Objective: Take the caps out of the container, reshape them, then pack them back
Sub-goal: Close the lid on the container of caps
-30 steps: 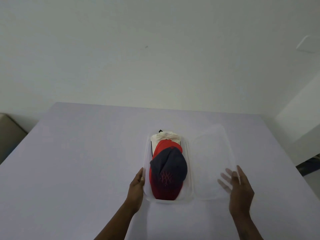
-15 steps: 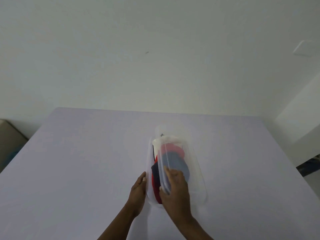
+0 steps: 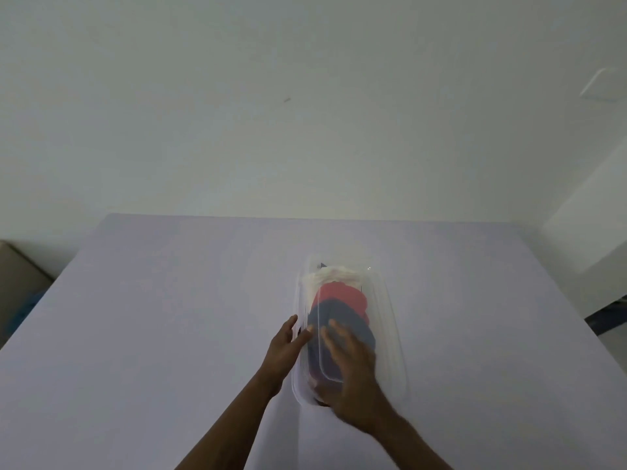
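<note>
Caps (image 3: 339,320) are all stacked inside the clear container (image 3: 395,320) mid-desk (image 3: 169,334), navy one on top, red and white behind. From the head view I've got the right hand (image 3: 353,368) flat on the translucent lid (image 3: 380,300), fingers straight, gripping nothing. Left hand (image 3: 285,351) is relaxed against the container's left wall, steadying it. Lid looks skewed to me, so I'd square the edges first, then press the corners evenly.
</note>
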A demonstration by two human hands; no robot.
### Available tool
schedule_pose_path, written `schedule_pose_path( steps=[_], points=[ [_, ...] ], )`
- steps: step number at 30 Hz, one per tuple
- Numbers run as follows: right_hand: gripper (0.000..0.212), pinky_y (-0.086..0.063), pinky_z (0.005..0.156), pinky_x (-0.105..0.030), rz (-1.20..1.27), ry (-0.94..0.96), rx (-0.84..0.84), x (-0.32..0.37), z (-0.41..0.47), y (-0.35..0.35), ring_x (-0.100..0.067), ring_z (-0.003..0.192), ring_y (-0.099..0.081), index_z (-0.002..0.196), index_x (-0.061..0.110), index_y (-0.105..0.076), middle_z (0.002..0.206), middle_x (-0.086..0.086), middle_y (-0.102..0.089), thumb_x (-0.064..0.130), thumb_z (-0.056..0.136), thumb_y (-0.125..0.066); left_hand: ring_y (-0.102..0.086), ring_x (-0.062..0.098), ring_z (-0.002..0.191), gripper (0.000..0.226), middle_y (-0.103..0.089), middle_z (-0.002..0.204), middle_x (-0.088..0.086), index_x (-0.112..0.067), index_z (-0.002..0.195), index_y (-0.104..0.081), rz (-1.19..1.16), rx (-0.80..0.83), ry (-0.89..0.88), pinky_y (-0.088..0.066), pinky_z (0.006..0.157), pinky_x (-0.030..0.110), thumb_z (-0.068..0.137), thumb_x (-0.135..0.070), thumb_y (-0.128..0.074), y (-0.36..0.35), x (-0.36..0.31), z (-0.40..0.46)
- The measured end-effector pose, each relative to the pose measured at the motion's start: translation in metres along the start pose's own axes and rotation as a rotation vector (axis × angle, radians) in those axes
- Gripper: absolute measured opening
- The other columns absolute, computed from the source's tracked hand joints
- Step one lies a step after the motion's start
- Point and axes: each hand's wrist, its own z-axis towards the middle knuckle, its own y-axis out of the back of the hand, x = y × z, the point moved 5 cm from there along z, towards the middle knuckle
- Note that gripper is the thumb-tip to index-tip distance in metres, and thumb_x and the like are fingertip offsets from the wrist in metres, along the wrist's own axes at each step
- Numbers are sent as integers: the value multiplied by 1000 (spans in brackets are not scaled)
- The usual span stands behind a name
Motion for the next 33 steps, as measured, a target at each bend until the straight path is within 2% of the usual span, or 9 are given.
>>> schedule_pose_path(
  steps=[2, 4, 8, 11, 16, 19, 22, 26, 33],
  points=[
    [70, -32, 110, -40, -14, -102, -155, -40, 9, 27, -23, 137, -39, 140, 17, -44, 148, -7, -42, 63, 87, -42, -33, 23, 141, 65, -34, 154, 0, -26, 148, -30, -16, -22, 12, -33, 112, 44, 91, -44, -55, 3, 4, 1],
    [76, -30, 111, -45, -53, -452, -220, -93, 16, 49, -27, 139, -35, 145, 17, -37, 152, -11, -34, 68, 88, -31, -35, 23, 140, 63, -35, 154, 0, -25, 148, -31, -40, -31, 21, -33, 113, 45, 92, -42, -54, 3, 7, 0],
    [63, -21, 114, -50, 354, -949, 37, -153, 6, 46, -29, 143, -24, 151, 27, -10, 158, -7, -19, 48, 98, -36, -45, 21, 131, 54, -41, 147, -6, -23, 147, -32, -50, -47, 19, -38, 108, 38, 97, -34, -48, 2, 6, -3],
    [50, -37, 104, -48, 683, -921, 46, -144, 10, 34, -26, 123, -46, 150, 34, -18, 144, -1, -38, 35, 102, -34, -38, 21, 137, 51, -35, 151, -6, -23, 150, -26, -29, -73, 28, -33, 113, 40, 101, -30, -39, 4, 8, -2],
    [37, -37, 110, -48, 585, -832, -109, -139, 18, 17, -25, 129, -48, 133, 30, -49, 140, -2, -52, 17, 102, -34, -22, 21, 146, 50, -18, 159, -4, -24, 152, -13, 70, -113, 5, -21, 119, 41, 104, -31, -25, -1, 6, 3],
    [42, -40, 108, -51, 637, -921, -148, -147, 11, 9, -25, 124, -53, 123, 31, -58, 134, -2, -58, 50, 89, -41, -19, 22, 147, 58, -14, 160, 1, -17, 153, -8, 154, -147, -35, -19, 117, 35, 102, -35, -30, -10, 1, 5],
    [78, -43, 105, -47, 576, -932, -95, -144, 15, 15, -29, 121, -55, 131, 25, -55, 133, -4, -58, 75, 73, -43, -24, 25, 145, 62, -20, 159, 4, -16, 152, -11, 223, -189, -34, -23, 116, 36, 99, -41, -34, -12, 6, 13],
    [53, -35, 109, -38, 322, -769, 32, -131, 27, 21, -27, 131, -47, 144, 14, -37, 145, -8, -47, 40, 98, -41, -31, 28, 142, 62, -26, 157, 6, -18, 151, -16, 266, -194, -19, -29, 115, 42, 98, -44, -35, -10, 11, 21],
    [51, -23, 115, -40, 278, -843, 2, -132, 23, 4, -29, 141, -32, 149, 13, -26, 154, -8, -33, 32, 102, -34, -33, 29, 141, 61, -29, 156, 7, -14, 152, -16, 319, -209, 14, -30, 114, 42, 100, -40, -34, -13, 21, 24]
  ],
)
